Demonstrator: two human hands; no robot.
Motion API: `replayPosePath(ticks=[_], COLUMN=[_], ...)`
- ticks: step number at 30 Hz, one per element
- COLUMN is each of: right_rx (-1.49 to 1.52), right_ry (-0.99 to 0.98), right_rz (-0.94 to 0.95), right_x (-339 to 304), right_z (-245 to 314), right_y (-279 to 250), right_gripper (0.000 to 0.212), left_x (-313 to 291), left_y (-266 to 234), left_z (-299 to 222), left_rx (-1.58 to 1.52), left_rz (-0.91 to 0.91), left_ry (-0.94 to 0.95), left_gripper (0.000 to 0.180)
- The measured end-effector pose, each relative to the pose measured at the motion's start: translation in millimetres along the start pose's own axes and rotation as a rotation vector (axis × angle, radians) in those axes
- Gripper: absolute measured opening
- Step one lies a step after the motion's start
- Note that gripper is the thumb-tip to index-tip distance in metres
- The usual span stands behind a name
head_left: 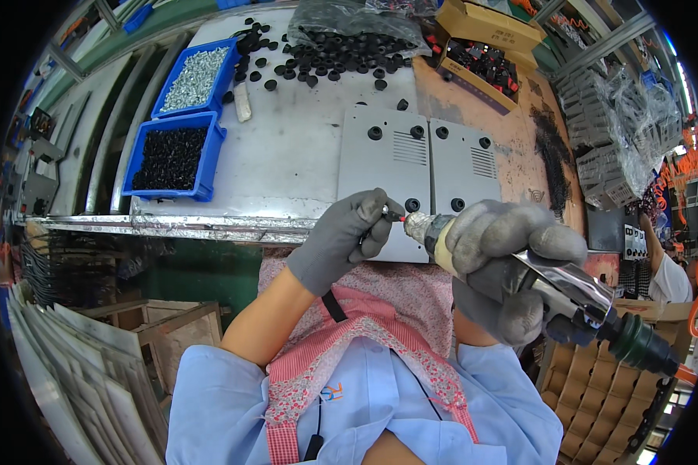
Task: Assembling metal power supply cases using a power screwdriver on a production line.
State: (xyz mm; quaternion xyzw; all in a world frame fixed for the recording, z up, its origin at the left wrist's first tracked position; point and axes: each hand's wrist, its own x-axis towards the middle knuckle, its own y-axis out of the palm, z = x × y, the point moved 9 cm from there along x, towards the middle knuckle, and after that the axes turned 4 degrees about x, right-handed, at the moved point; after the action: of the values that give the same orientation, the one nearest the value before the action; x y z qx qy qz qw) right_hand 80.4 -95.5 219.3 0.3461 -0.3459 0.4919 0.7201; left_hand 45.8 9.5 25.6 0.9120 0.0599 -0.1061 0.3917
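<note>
Grey-gloved left hand (pixel 343 239) pinching small piece (pixel 386 209); right hand (pixel 506 260) wrapped round power driver (pixel 578 294).

bins (pixel 212 159) left | carton (pixel 488 27) behind panels (pixel 388 174) | housings (pixel 609 167) right, seemingly bagged

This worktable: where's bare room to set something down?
Widest: the metal surface between the blue bins and left panel, nearer than scattered black caps. Smaller: a stained strip between the right panel and black smear. Crowded: the far middle, under caps and plastic bag, and the panels' near edges, with left hand, right hand and power driver.
</note>
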Motion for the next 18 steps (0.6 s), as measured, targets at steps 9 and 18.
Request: replayPosePath(ticks=[9, 18], right_rx=[0.003, -0.062], right_ry=[-0.091, -0.157], right_rz=[-0.06, -0.115], right_x=[-2.1, 0.1], right_z=[0.6, -0.1], right_y=[-3.5, 2.1], right_gripper=[0.058, 0.053], left_x=[-0.4, 4.7], left_y=[-1.7, -6.9], left_z=[-14.2, -23.1], left_rx=[0.145, 0.25], left_rz=[-0.152, -0.21], left_ry=[0.077, 0.121], left_gripper=[0.041, 0.051])
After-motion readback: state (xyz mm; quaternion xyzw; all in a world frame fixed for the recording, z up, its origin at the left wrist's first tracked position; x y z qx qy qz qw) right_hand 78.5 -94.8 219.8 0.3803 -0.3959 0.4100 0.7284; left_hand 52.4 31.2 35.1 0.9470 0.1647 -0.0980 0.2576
